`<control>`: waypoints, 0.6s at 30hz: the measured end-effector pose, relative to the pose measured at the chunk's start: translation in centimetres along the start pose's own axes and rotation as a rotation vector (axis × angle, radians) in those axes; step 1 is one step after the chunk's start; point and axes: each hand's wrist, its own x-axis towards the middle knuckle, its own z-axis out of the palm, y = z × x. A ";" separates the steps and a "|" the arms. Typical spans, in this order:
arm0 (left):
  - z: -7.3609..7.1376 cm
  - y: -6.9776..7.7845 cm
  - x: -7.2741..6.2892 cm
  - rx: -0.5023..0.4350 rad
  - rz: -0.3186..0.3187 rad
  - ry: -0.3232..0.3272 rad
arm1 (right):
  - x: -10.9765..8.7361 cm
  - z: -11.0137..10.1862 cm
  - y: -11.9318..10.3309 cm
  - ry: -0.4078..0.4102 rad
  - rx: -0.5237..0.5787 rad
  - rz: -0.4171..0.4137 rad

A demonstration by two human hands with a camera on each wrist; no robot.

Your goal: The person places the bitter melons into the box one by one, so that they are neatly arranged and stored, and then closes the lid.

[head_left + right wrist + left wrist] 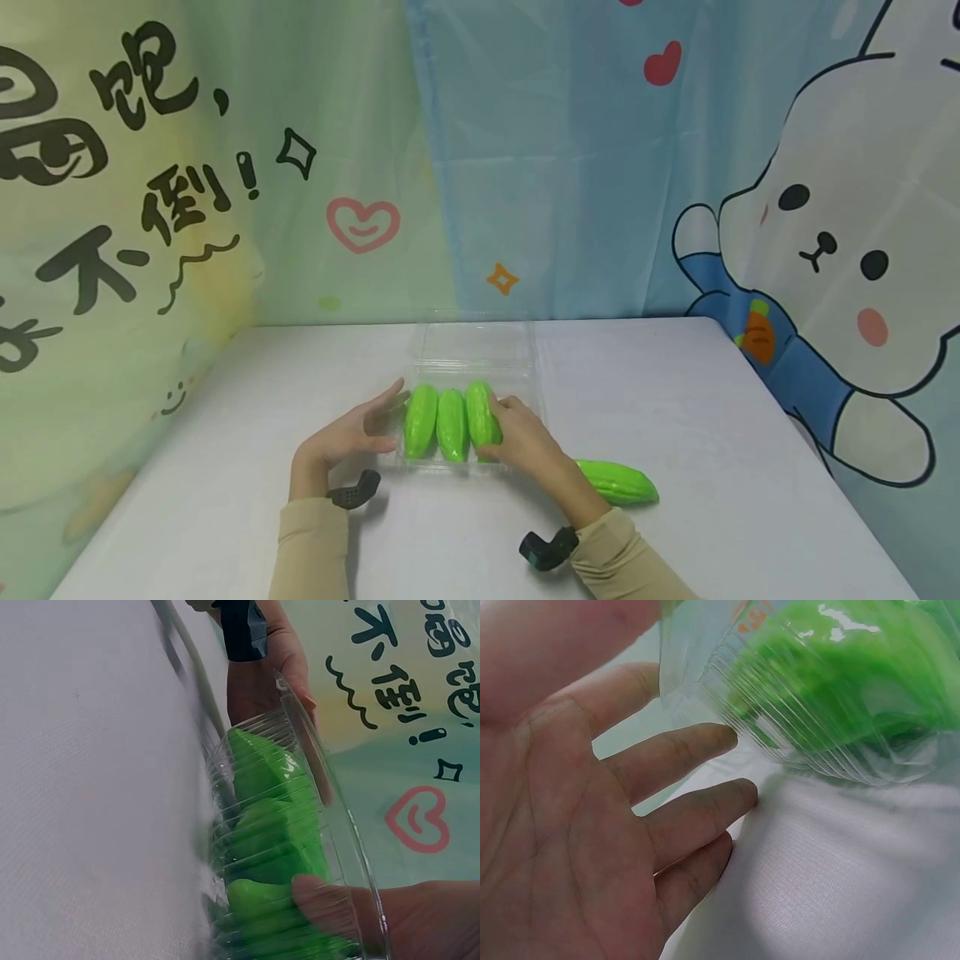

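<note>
Three glossy green ridged gourds lie side by side in a clear plastic box: a left gourd (421, 422), a middle gourd (452, 425) and a right gourd (480, 417). My right hand (519, 433) holds the right gourd, its thumb (319, 896) on the gourd's near end inside the box wall. At the box's left side my left hand (360, 427) stands with fingers spread and nothing in its grasp. In the left wrist view its fingertips (724, 737) are close by the ribbed wall of the clear box (780, 742).
A fourth green gourd (617, 482) lies on the white table (750, 500) behind the right forearm. The box's clear lid (476, 342) stands open at the back, near the printed curtain (540, 167). Each wrist wears a black camera (549, 550).
</note>
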 end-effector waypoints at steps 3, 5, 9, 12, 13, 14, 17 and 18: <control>0.0 0.1 0.0 0.006 -0.001 0.000 | 0.0 -0.1 0.0 -0.005 0.002 -0.006; 0.0 0.1 0.0 0.015 0.003 0.005 | 0.0 -0.2 0.0 -0.003 0.001 -0.020; 0.0 0.1 -0.1 0.036 0.011 0.019 | -0.1 -0.2 0.1 0.005 -0.002 -0.048; 0.0 0.0 0.0 0.047 0.010 0.025 | -0.1 -0.2 0.1 0.009 -0.006 -0.059; 0.1 0.0 0.0 0.048 0.008 0.026 | -0.1 -0.2 0.2 0.011 -0.008 -0.064; 0.1 0.0 0.0 0.051 0.007 0.026 | -0.1 -0.2 0.2 0.010 -0.009 -0.067; 0.1 0.0 0.1 0.052 0.003 0.027 | -0.1 -0.3 0.3 0.005 -0.010 -0.076; 0.1 0.0 0.1 0.051 0.002 0.026 | -0.1 -0.4 0.3 0.000 -0.009 -0.079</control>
